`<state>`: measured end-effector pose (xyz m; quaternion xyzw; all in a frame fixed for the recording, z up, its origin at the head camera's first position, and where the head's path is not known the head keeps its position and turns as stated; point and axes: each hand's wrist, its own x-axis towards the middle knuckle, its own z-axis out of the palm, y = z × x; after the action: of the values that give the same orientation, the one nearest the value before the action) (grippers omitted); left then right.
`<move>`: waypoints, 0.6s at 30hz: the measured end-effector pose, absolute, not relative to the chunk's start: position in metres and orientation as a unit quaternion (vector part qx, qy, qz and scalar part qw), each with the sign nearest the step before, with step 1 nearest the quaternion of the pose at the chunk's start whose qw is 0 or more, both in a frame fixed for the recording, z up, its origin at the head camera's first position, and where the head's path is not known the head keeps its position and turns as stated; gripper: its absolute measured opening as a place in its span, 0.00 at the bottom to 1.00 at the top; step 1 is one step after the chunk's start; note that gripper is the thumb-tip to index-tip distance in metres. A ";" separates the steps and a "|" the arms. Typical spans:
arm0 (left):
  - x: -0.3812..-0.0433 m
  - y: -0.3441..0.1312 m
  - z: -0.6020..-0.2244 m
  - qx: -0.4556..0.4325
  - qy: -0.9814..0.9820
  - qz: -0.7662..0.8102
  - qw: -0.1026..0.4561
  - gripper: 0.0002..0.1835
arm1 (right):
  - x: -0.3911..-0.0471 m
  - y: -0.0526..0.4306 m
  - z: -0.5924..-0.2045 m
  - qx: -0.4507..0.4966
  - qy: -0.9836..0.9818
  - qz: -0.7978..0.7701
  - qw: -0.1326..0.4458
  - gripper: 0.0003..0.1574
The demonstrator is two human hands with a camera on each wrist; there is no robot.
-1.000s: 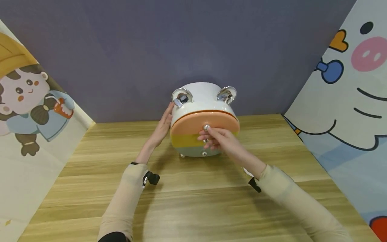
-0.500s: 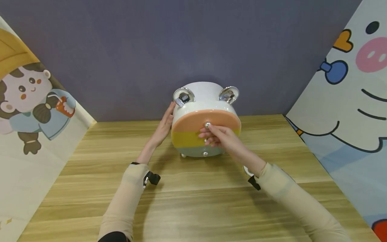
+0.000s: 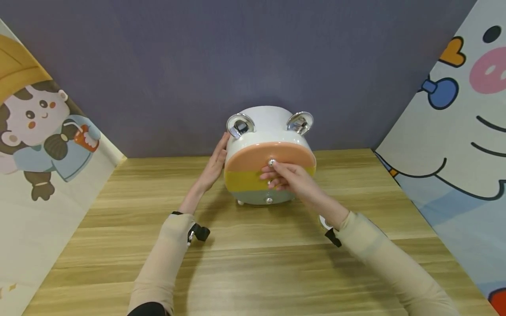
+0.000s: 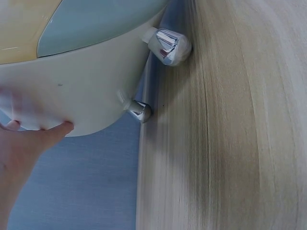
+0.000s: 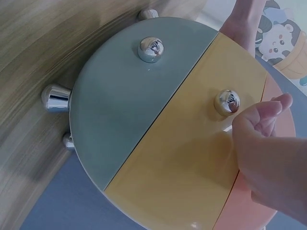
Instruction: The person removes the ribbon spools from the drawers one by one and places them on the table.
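Note:
A round white drawer box (image 3: 269, 125) stands on short silver feet, with two mirror-like silver ears on top. Its front has an orange drawer (image 3: 253, 156), a yellow drawer (image 3: 241, 181) and a grey-green drawer (image 5: 124, 91), each with a silver knob. All three fronts sit flush. My right hand (image 3: 294, 180) pinches the top knob (image 3: 271, 163) of the orange drawer between thumb and forefinger; in the right wrist view the hand hides this knob. Straight fingers of my left hand (image 3: 213, 169) rest against the box's left side, also seen in the left wrist view.
The box stands at the back of a wood-grain table (image 3: 245, 272), close to a dark grey-blue panel (image 3: 253, 52). Cartoon-printed walls flank both sides. A pale, round-edged thing (image 3: 324, 222) shows partly behind my right wrist.
A second ago the orange drawer stood slightly out, with a gap along its top edge. My right hand has pushed it in flush by the knob. My left hand has stayed at the side.

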<state>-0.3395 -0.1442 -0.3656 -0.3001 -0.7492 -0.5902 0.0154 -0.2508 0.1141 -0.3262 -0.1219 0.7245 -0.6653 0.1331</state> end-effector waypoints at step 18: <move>-0.339 -0.145 -0.364 -0.300 -0.745 -0.596 0.021 0.28 | -0.252 0.116 -0.327 -0.127 0.722 -0.663 0.153 0.32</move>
<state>-0.3389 -0.1447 -0.3644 -0.3004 -0.7447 -0.5956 0.0207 -0.2522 0.1163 -0.3269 -0.1266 0.7218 -0.6630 0.1530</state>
